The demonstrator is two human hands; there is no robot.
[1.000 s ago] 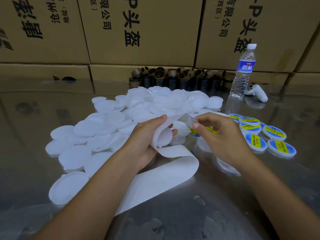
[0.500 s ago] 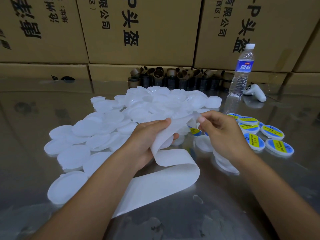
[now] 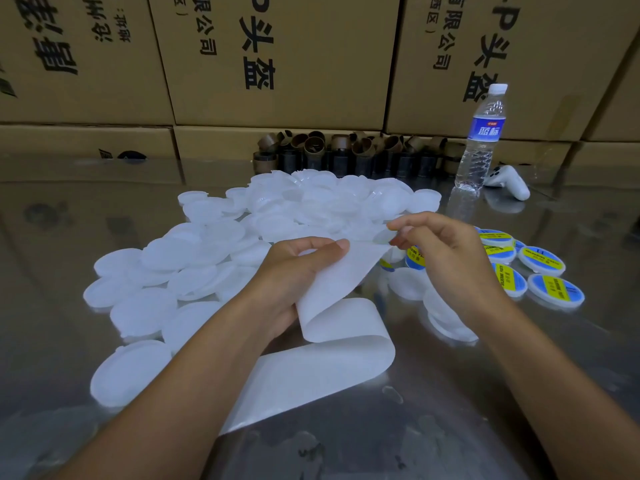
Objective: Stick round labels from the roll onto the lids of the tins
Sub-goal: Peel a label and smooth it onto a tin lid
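Two bare arms reach over a shiny metal table. In the middle lies a big heap of plain white lids, none of them labelled. Just right of the heap sits a small cluster of labelled lids, each with a round blue-and-yellow sticker; only a handful show. In front of the heap the left hand holds a long white backing strip, its grip closed with the thumb on top and fingers curled beneath; the strip loops down onto the table. The right hand, at the heap's right front edge, pinches the strip's upper corner between thumb and forefinger; whether a label is lifting there cannot be told. Behind the heap stand brown cardboard cores, a water bottle and stacked cartons. By this view the job looks early: most lids await a label
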